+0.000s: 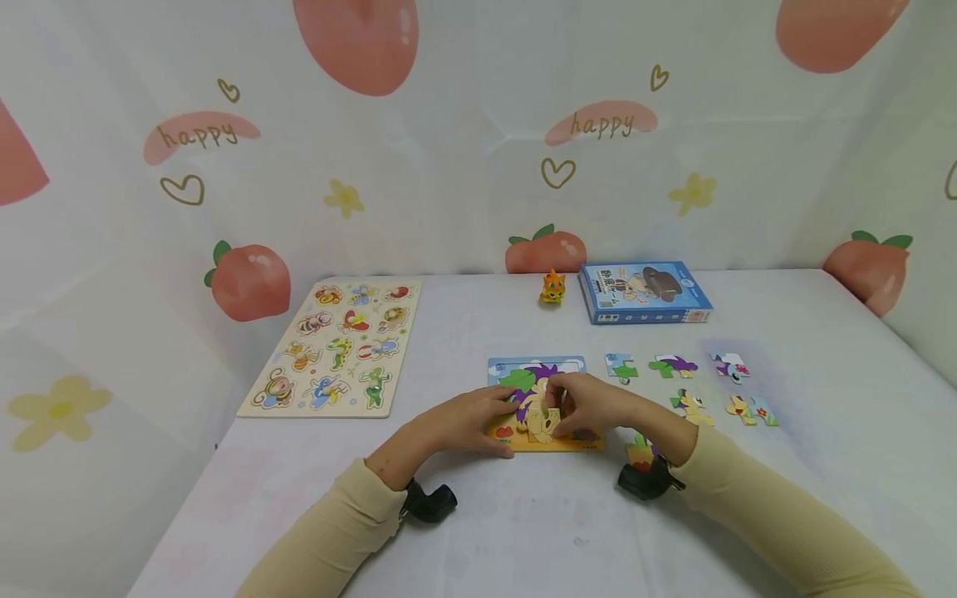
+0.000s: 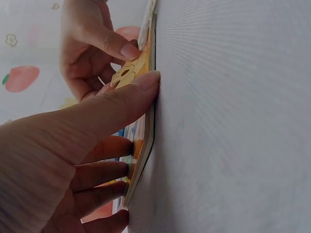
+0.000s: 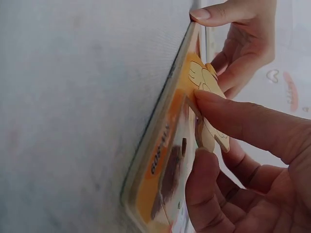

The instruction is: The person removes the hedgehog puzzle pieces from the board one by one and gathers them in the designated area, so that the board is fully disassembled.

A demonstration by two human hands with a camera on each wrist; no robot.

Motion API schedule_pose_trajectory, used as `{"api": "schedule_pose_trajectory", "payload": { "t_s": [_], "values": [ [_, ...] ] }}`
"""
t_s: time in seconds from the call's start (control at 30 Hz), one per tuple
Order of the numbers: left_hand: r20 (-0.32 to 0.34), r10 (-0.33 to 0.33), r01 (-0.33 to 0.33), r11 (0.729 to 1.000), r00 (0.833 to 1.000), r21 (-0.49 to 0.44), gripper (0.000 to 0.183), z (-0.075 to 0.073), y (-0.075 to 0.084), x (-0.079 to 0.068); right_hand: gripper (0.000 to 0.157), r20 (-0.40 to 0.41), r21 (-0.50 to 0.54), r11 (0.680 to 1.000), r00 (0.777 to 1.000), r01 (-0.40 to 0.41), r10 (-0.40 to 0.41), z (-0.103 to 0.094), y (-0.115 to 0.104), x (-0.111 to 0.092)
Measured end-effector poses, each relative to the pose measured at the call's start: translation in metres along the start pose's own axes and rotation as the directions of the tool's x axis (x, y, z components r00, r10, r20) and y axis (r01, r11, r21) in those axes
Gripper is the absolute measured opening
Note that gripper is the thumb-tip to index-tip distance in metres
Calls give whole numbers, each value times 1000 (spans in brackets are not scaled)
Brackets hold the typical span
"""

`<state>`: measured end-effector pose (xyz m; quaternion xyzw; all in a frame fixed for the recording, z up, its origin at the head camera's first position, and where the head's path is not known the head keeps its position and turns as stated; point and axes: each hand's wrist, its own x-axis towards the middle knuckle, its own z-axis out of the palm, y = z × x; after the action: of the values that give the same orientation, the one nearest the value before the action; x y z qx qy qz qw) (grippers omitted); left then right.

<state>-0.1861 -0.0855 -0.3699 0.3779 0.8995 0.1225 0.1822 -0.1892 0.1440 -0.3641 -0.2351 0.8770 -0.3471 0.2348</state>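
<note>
A jigsaw board (image 1: 538, 361) with a blue and orange rim lies on the table, showing a purple-haired cartoon figure. My right hand (image 1: 598, 403) pinches a pale yellow puzzle piece (image 3: 212, 138) between thumb and fingertips. That piece is tilted over the board's lower middle, and beside it a recess with a brown patch (image 3: 172, 170) shows in the right wrist view. At the board's left side rests my left hand (image 1: 471, 419), fingers spread out fairly straight. Its thumb (image 2: 121, 102) touches the near edge, and its fingertips meet the left edge.
Several loose puzzle pieces (image 1: 675, 365) are scattered right of the board, one (image 1: 640, 454) partly behind the right wrist. Behind stand a small orange toy figure (image 1: 552, 287) and a blue box (image 1: 646, 291). An insect picture puzzle board (image 1: 329, 349) lies at the left.
</note>
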Motion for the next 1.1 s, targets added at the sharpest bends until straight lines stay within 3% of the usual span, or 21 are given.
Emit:
{"api": "schedule_pose_trajectory", "payload": {
  "t_s": [0.23,0.6,1.1],
  "values": [
    [4,-9,9,1000,1000,0,72,1,0,1,23,38,68,998,999,-12,10,-2,1,-4],
    [-1,-3,3,1000,1000,3,72,2,0,0,22,27,116,993,1000,12,-15,-10,13,-17],
    [-10,-13,13,1000,1000,6,72,2,1,0,25,-39,137,991,999,3,2,-28,33,-62]
  ]
}}
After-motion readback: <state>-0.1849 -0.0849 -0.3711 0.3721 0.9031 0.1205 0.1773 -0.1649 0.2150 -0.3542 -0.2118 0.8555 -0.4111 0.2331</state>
